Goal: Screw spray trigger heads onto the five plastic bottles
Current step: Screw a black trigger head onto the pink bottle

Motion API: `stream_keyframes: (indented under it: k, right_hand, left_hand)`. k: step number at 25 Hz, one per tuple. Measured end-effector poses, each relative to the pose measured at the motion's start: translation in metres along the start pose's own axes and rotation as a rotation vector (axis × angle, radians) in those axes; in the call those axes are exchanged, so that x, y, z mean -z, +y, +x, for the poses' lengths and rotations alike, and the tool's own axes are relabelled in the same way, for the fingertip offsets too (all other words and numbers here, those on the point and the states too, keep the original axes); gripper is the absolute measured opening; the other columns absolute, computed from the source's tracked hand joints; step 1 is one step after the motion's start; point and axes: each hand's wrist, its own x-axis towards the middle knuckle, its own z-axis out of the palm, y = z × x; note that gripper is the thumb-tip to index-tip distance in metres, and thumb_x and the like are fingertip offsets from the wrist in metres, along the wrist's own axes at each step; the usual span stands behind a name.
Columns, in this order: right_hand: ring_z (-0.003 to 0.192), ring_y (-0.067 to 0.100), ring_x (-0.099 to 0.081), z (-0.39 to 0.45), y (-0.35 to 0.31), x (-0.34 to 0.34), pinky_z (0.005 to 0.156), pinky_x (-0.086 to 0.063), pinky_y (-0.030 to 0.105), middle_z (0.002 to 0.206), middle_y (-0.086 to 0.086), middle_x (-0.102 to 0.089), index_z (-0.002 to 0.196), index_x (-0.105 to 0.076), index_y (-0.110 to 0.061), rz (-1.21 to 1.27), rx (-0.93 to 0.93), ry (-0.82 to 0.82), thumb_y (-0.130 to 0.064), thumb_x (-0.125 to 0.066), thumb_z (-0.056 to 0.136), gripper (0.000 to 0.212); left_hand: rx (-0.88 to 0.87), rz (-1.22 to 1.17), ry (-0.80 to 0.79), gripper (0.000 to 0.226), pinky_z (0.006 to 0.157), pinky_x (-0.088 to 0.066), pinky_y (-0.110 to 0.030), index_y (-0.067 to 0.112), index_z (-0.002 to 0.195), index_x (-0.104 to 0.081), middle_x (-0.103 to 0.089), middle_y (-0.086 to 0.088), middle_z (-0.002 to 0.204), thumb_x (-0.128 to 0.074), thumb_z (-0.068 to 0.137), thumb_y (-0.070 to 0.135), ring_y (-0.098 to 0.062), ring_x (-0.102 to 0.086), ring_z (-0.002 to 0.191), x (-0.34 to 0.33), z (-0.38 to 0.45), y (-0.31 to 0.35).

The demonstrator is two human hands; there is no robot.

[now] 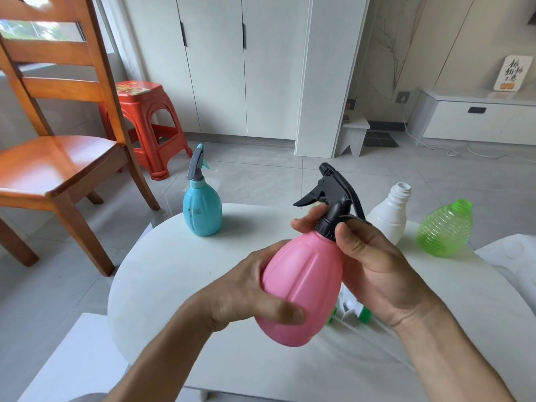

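Note:
A pink bottle [301,285] is held tilted above the white round table [179,274]. My left hand [246,294] grips its body from the left. My right hand [368,262] wraps thumb and fingers around the collar of the black trigger head [333,195] seated on the pink bottle's neck. A blue bottle [202,210] with a grey trigger head on it stands at the table's far left. A white bottle [390,213] and a green ribbed bottle [445,227] stand at the far right, both with open necks. A loose white and green trigger head [355,310] lies under my right hand, partly hidden.
A wooden chair [58,158] stands to the left of the table, with a red plastic stool [145,123] behind it. White cabinets line the far wall. A white seat edge [510,253] shows at the right.

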Motion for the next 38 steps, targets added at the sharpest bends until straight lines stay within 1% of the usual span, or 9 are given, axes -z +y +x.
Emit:
stream_keyframes:
  k: [8, 16, 19, 24, 27, 29, 32, 36, 38]
  right_hand:
    - [0.108, 0.020, -0.063, -0.003, 0.005, -0.010, 0.098, -0.045, 0.038, 0.105, 0.005, -0.072, 0.109, -0.071, -0.020, -0.194, 0.124, 0.177, -0.053, -0.072, 0.081, 0.043]
    - [0.106, 0.017, -0.065, 0.001, 0.010, -0.008, 0.096, -0.050, 0.030, 0.104, 0.004, -0.074, 0.106, -0.073, -0.018, -0.244, 0.132, 0.268, -0.045, -0.067, 0.084, 0.035]
    - [0.103, 0.010, -0.067, 0.003, 0.020, -0.011, 0.090, -0.050, 0.025, 0.103, -0.002, -0.076, 0.102, -0.075, -0.019, -0.328, 0.137, 0.358, -0.045, -0.069, 0.084, 0.031]
    - [0.109, 0.009, -0.068, 0.011, 0.031, -0.023, 0.093, -0.049, 0.025, 0.110, -0.011, -0.076, 0.111, -0.074, -0.028, -0.461, 0.113, 0.397, -0.039, -0.071, 0.088, 0.026]
    - [0.111, 0.002, -0.061, 0.006, 0.021, -0.014, 0.092, -0.047, 0.022, 0.115, -0.021, -0.068, 0.121, -0.065, -0.041, -0.805, -0.047, 0.410, -0.048, -0.072, 0.082, 0.040]
    - [0.114, -0.001, -0.056, -0.002, 0.010, -0.008, 0.090, -0.046, 0.025, 0.121, -0.024, -0.061, 0.125, -0.060, -0.044, -0.945, -0.187, 0.387, -0.049, -0.070, 0.082, 0.044]
    - [0.113, 0.001, -0.057, -0.013, -0.002, -0.002, 0.090, -0.047, 0.027, 0.118, -0.025, -0.062, 0.120, -0.063, -0.042, -1.144, -0.242, 0.300, -0.046, -0.068, 0.086, 0.034]
    - [0.105, -0.001, -0.051, -0.020, -0.009, -0.004, 0.085, -0.040, 0.021, 0.099, -0.039, -0.049, 0.124, -0.056, -0.046, -1.423, -0.252, 0.098, -0.052, -0.060, 0.089, 0.036]
    - [0.108, -0.003, -0.047, -0.020, -0.009, -0.001, 0.089, -0.039, 0.020, 0.111, -0.039, -0.051, 0.127, -0.051, -0.046, -1.486, -0.278, 0.023, -0.055, -0.055, 0.091, 0.038]
  left_hand:
    - [-0.059, 0.045, 0.158, 0.085, 0.085, -0.060, -0.054, 0.030, 0.134, -0.055, -0.068, -0.006, 0.120, -0.085, 0.055, 0.031, -0.029, -0.068, 0.107, -0.009, 0.005, -0.009]
    - [-0.040, 0.086, 0.198, 0.084, 0.083, -0.062, -0.050, 0.039, 0.132, -0.054, -0.068, 0.001, 0.119, -0.087, 0.054, 0.034, -0.024, -0.069, 0.106, -0.008, 0.011, -0.017]
    - [0.037, 0.122, 0.209, 0.083, 0.074, -0.064, -0.049, 0.047, 0.126, -0.053, -0.068, 0.006, 0.114, -0.091, 0.053, 0.035, -0.018, -0.069, 0.102, -0.006, 0.013, -0.018]
    - [-0.023, 0.268, 0.528, 0.085, 0.053, -0.063, -0.031, 0.049, 0.120, -0.045, -0.061, 0.009, 0.111, -0.094, 0.051, 0.044, -0.011, -0.068, 0.090, -0.023, 0.018, -0.031]
    - [-0.011, 0.346, 0.616, 0.086, 0.061, -0.063, -0.028, 0.048, 0.120, -0.041, -0.058, 0.009, 0.113, -0.091, 0.050, 0.052, -0.015, -0.066, 0.097, -0.008, 0.023, -0.039]
    - [0.000, 0.359, 0.697, 0.090, 0.070, -0.063, -0.027, 0.046, 0.125, -0.041, -0.055, 0.013, 0.115, -0.089, 0.049, 0.053, -0.009, -0.062, 0.099, 0.010, 0.033, -0.042]
    - [0.016, 0.392, 0.792, 0.095, 0.074, -0.056, -0.024, 0.039, 0.131, -0.042, -0.049, 0.009, 0.117, -0.089, 0.049, 0.049, -0.008, -0.055, 0.102, 0.035, 0.065, -0.050]
    - [0.042, 0.372, 0.798, 0.089, 0.068, -0.051, -0.018, 0.036, 0.132, -0.044, -0.052, 0.007, 0.118, -0.093, 0.058, 0.031, -0.018, -0.057, 0.104, 0.065, 0.109, -0.070]
    - [0.059, 0.355, 0.773, 0.089, 0.073, -0.057, -0.025, 0.035, 0.133, -0.045, -0.056, 0.002, 0.120, -0.093, 0.059, 0.026, -0.020, -0.061, 0.103, 0.079, 0.124, -0.083]
